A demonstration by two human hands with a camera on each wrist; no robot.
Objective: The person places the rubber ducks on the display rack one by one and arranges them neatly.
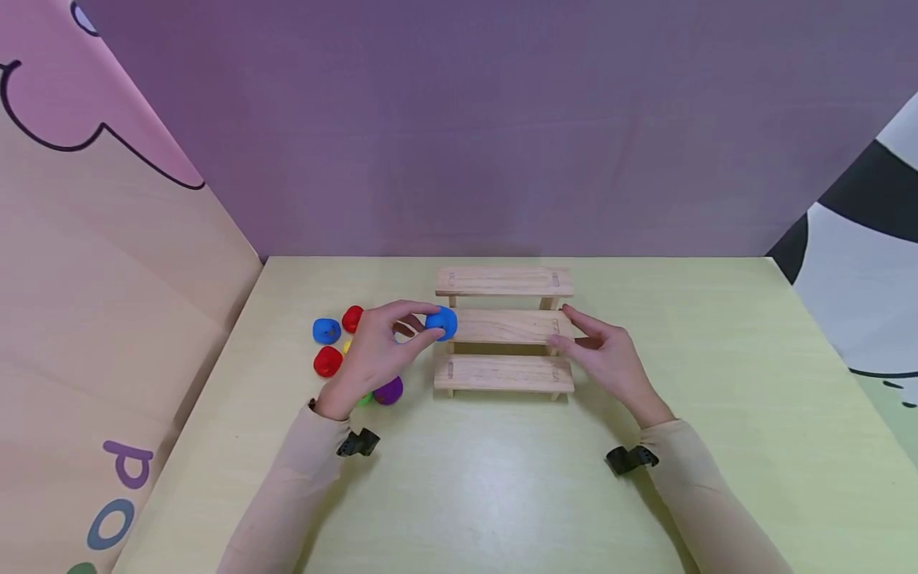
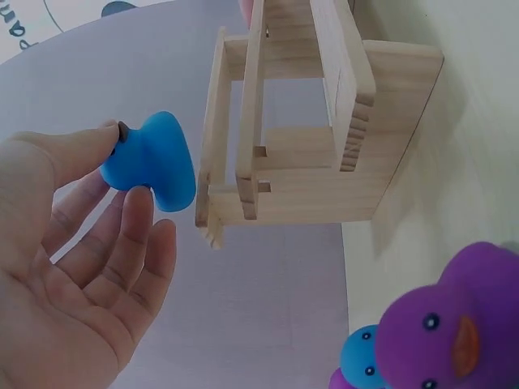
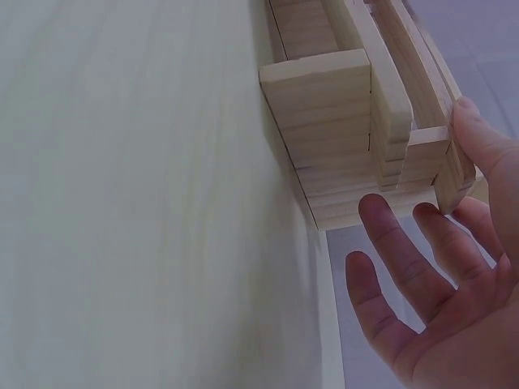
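My left hand (image 1: pixel 373 347) pinches a blue rubber duck (image 1: pixel 443 323) between thumb and fingertips, at the left end of the middle step of a three-tier wooden stand (image 1: pixel 502 373). In the left wrist view the blue duck (image 2: pixel 169 166) is apart from the stand (image 2: pixel 296 194), its remaining fingers loosely bent below. At the stand's other end, my right hand (image 1: pixel 610 355) grips the middle step, thumb at the front edge and index finger at the back. The right wrist view shows the thumb (image 3: pixel 478 142) against a board of the stand, other fingers spread beneath.
Left of the stand lie more small ducks: a blue one (image 1: pixel 326 331), red ones (image 1: pixel 327 361), and a purple one (image 1: pixel 388 391), with yellow and green partly hidden by my left hand. A purple wall panel (image 1: pixel 502 127) rises behind the table (image 1: pixel 473 478).
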